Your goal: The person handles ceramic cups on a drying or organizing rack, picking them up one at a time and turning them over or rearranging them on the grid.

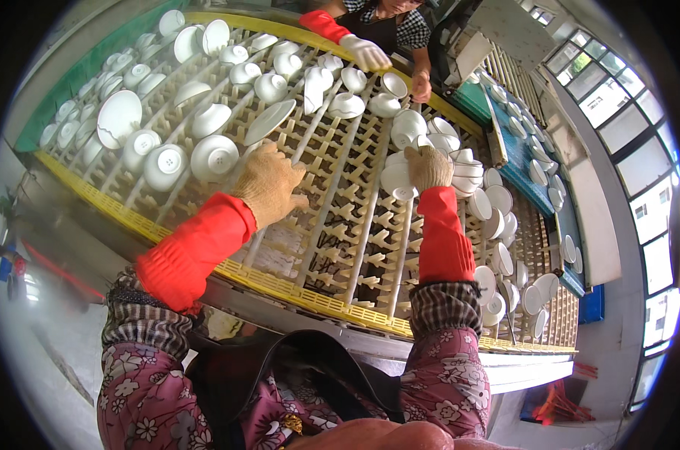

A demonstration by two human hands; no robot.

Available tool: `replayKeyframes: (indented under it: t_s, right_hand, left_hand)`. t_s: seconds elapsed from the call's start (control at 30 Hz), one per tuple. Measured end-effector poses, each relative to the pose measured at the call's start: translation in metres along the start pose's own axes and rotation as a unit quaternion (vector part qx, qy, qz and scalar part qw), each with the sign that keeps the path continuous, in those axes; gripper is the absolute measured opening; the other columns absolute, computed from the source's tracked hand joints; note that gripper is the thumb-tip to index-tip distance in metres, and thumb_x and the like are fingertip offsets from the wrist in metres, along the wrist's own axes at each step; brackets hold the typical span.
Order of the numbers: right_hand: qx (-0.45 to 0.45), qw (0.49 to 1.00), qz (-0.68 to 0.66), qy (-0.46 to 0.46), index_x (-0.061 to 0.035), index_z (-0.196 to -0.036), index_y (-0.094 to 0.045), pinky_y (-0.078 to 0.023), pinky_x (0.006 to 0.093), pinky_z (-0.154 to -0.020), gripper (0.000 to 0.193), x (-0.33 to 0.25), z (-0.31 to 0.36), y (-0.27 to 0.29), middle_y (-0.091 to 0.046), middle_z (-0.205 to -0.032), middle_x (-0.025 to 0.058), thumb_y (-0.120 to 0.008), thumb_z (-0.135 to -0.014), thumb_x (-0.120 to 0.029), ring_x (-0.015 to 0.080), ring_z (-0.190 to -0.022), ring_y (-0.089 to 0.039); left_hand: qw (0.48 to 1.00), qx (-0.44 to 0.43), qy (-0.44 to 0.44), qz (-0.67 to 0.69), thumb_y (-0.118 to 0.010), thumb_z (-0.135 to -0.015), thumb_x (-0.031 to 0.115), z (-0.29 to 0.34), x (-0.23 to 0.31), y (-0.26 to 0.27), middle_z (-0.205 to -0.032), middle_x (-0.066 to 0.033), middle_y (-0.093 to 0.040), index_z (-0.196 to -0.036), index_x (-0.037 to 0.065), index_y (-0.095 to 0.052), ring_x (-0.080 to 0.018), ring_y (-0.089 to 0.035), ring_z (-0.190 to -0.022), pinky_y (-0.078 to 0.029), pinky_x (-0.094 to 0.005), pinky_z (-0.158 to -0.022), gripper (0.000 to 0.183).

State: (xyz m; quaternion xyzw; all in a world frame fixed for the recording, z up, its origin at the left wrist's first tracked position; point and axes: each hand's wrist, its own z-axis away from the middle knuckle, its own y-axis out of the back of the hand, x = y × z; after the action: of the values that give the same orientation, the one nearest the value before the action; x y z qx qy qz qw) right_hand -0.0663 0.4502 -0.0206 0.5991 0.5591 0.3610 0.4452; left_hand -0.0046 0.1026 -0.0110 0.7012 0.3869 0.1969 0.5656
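Note:
My left hand point(268, 184), in a tan work glove and red cuff, reaches over the slatted rack conveyor point(332, 247). Its thumb stands away from the fingers and nothing shows in it. Just beyond its fingertips a white plate point(270, 121) leans on the rack; an upturned white bowl point(214, 157) lies to its left. My right hand point(430, 166), gloved alike, closes on a white bowl point(397, 178) in a cluster of white bowls. Its fingertips are partly hidden. A stack of rimmed bowls point(467, 171) sits right of this hand.
Across the conveyor a person's white-gloved hand point(366, 52) and another hand point(421, 86) hang near its yellow edge point(460, 116). More bowls and plates cover the rack's left part. A blue-green belt point(523, 161) carries dishes at the right. Dishes point(501, 259) lean along the rack's right end.

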Motion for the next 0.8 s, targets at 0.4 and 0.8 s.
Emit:
replayKeyframes:
  t_s: [0.4,0.8]
  right_hand:
    - [0.152,0.869,-0.350,0.316,-0.0015,-0.127,-0.060,-0.059,0.0447,-0.083,0.047,-0.107,0.044,0.025,-0.069,-0.106,0.0240,-0.075,-0.084,-0.010,0.0449,-0.103,-0.068]
    - [0.060,0.918,-0.325,0.217,-0.0003,-0.103,-0.065,-0.053,0.0464,-0.078,0.039,-0.099,0.086,0.046,-0.070,-0.091,0.0205,-0.074,-0.085,-0.033,0.0388,-0.087,-0.068]
  left_hand:
    - [0.973,-0.104,0.204,0.040,-0.076,-0.082,0.051,-0.001,-0.021,0.006,-0.099,-0.0152,-0.075,-0.109,0.013,-0.076,-0.0336,-0.067,-0.104,-0.051,-0.0454,-0.092,0.047]
    - [0.958,-0.169,0.227,-0.046,-0.067,-0.091,0.053,-0.003,-0.015,0.030,-0.100,-0.0119,-0.077,-0.103,0.011,-0.079,-0.0315,-0.071,-0.102,-0.051,-0.0418,-0.093,0.045]
